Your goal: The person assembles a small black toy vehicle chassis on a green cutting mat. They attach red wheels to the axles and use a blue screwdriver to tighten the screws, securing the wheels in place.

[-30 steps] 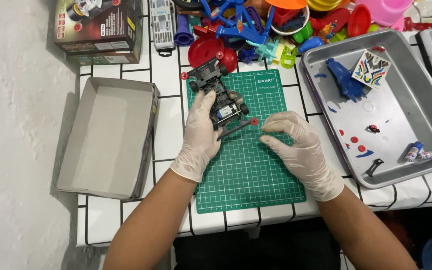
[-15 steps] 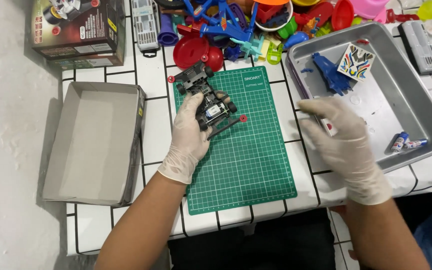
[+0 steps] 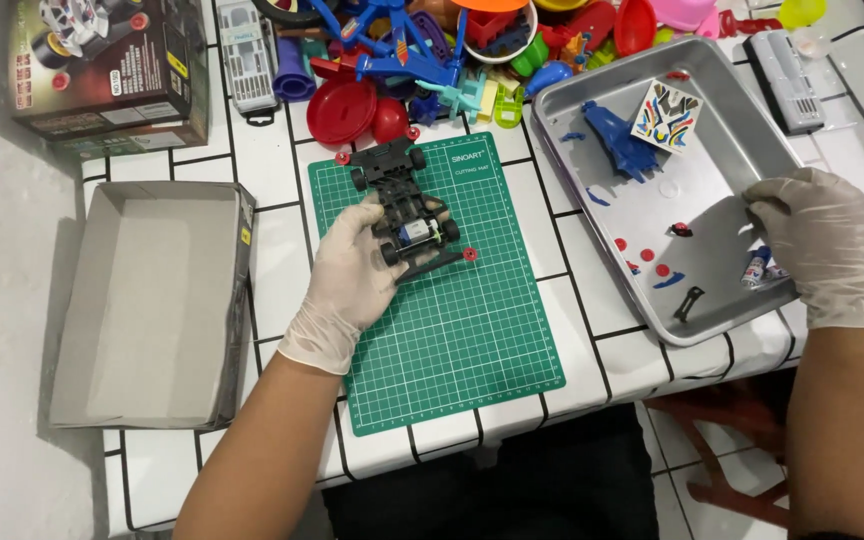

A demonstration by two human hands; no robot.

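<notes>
Two gloved hands work apart. At far left lies an empty grey box (image 3: 147, 305). Left hand (image 3: 352, 275) rests on the green mat (image 3: 452, 330), fingers curled around the black chassis (image 3: 404, 205), which lies at the mat's upper left. Right hand (image 3: 830, 245) reaches over the tray (image 3: 712, 320) rim at right, fingers bent over a small tube (image 3: 757, 268); whether they grip it I cannot tell.

White tiled table (image 3: 572, 330). Green cutting mat (image 3: 462, 330) mid-front, metal tray (image 3: 752, 130) right, open cardboard box (image 3: 142, 310) left edge. Toy pile (image 3: 472, 50) along back.
</notes>
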